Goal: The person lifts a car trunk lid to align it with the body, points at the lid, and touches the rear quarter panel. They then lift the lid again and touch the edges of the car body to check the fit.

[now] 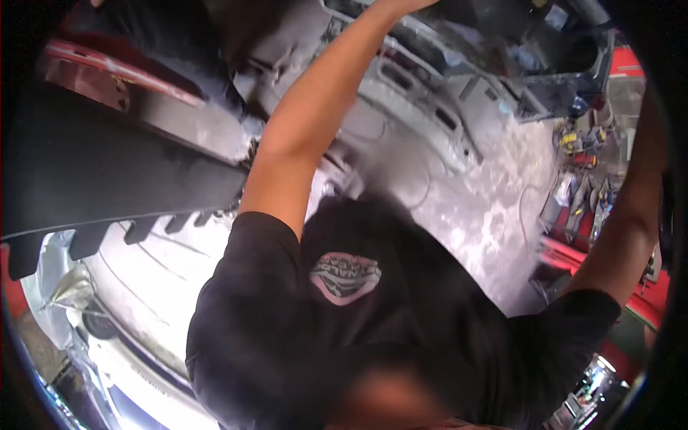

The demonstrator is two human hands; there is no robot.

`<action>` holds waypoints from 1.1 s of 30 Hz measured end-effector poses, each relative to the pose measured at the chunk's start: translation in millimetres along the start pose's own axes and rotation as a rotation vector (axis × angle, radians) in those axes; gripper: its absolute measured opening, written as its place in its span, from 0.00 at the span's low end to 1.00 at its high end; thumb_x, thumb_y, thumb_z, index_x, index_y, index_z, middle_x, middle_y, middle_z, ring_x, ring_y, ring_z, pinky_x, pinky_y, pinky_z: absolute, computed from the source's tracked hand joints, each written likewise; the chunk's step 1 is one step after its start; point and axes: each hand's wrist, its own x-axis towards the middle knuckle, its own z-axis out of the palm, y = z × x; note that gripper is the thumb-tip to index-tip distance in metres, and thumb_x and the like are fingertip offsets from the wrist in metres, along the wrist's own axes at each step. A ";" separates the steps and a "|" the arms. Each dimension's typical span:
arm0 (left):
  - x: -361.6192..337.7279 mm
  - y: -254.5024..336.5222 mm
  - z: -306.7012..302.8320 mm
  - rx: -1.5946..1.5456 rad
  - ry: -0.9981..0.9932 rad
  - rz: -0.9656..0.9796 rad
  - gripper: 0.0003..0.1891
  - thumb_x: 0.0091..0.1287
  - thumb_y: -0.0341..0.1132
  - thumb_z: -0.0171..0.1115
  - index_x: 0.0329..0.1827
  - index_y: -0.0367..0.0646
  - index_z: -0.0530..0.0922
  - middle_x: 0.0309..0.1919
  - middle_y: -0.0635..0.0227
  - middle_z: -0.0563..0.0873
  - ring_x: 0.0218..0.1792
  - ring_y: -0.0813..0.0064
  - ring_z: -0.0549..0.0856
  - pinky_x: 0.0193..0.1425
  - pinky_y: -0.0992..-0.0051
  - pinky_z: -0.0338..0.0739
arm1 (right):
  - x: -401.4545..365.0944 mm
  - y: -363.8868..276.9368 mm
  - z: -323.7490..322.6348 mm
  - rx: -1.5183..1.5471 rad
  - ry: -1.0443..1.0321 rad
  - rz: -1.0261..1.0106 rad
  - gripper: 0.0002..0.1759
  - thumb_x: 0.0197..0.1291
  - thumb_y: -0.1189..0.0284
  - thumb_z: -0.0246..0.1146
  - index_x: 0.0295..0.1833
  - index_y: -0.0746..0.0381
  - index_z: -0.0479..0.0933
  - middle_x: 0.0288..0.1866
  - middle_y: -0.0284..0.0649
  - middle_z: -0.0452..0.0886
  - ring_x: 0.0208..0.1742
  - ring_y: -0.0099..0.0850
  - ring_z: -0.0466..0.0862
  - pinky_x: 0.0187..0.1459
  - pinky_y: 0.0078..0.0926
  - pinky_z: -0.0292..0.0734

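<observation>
Neither of my hands shows in the head view. A co-worker in a black T-shirt with a round logo fills the middle and bottom of the picture. One bare arm of that person stretches toward the top edge, and its hand is cut off there. The other arm rises along the right edge, with its hand out of sight. What either of those hands holds or touches is hidden.
A dark panel with a toothed edge spans the left, with a red body part beyond it. A grey car part lies on stained concrete floor. Tools and clutter sit at the right.
</observation>
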 end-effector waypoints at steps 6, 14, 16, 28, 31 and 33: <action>-361.1 -244.3 -26.6 0.649 -0.482 -0.503 0.24 0.69 0.48 0.64 0.60 0.39 0.82 0.53 0.46 0.87 0.55 0.44 0.86 0.61 0.51 0.81 | -12.4 -16.6 23.5 0.276 0.059 -0.018 0.24 0.75 0.55 0.57 0.67 0.58 0.77 0.58 0.48 0.84 0.58 0.42 0.83 0.60 0.59 0.74; -550.0 -164.1 -51.0 0.599 -1.210 -1.199 0.23 0.73 0.45 0.60 0.67 0.48 0.78 0.58 0.54 0.86 0.56 0.50 0.87 0.61 0.54 0.81 | -18.5 -56.8 89.2 0.511 0.108 -0.039 0.22 0.74 0.55 0.59 0.63 0.59 0.78 0.54 0.47 0.84 0.54 0.41 0.82 0.55 0.56 0.74; -535.6 -154.2 -41.8 0.617 -1.103 -1.334 0.25 0.72 0.44 0.61 0.71 0.50 0.76 0.63 0.54 0.86 0.61 0.50 0.87 0.66 0.54 0.80 | -14.8 -63.3 110.8 0.559 0.120 -0.037 0.22 0.74 0.55 0.59 0.62 0.60 0.78 0.53 0.47 0.84 0.53 0.40 0.82 0.54 0.55 0.74; -418.8 -80.8 -11.9 0.535 -0.532 -1.069 0.11 0.67 0.27 0.56 0.49 0.40 0.82 0.48 0.49 0.87 0.47 0.47 0.88 0.53 0.57 0.84 | -4.8 -81.7 181.0 0.759 0.179 -0.021 0.21 0.73 0.55 0.61 0.56 0.62 0.80 0.47 0.46 0.84 0.46 0.38 0.80 0.48 0.51 0.73; -395.7 -74.9 -17.1 0.597 -0.413 -0.771 0.15 0.64 0.24 0.56 0.53 0.42 0.83 0.42 0.55 0.88 0.38 0.56 0.90 0.43 0.60 0.85 | -4.0 -76.5 188.0 0.780 0.188 -0.008 0.20 0.73 0.55 0.62 0.55 0.62 0.80 0.45 0.45 0.84 0.44 0.38 0.80 0.47 0.50 0.73; -354.1 -43.0 -15.1 0.302 -0.155 -0.997 0.14 0.67 0.24 0.58 0.54 0.40 0.83 0.41 0.58 0.88 0.37 0.63 0.89 0.41 0.65 0.86 | -4.6 -74.5 188.8 0.792 0.201 -0.014 0.20 0.73 0.55 0.62 0.54 0.63 0.80 0.44 0.45 0.84 0.43 0.38 0.80 0.45 0.50 0.73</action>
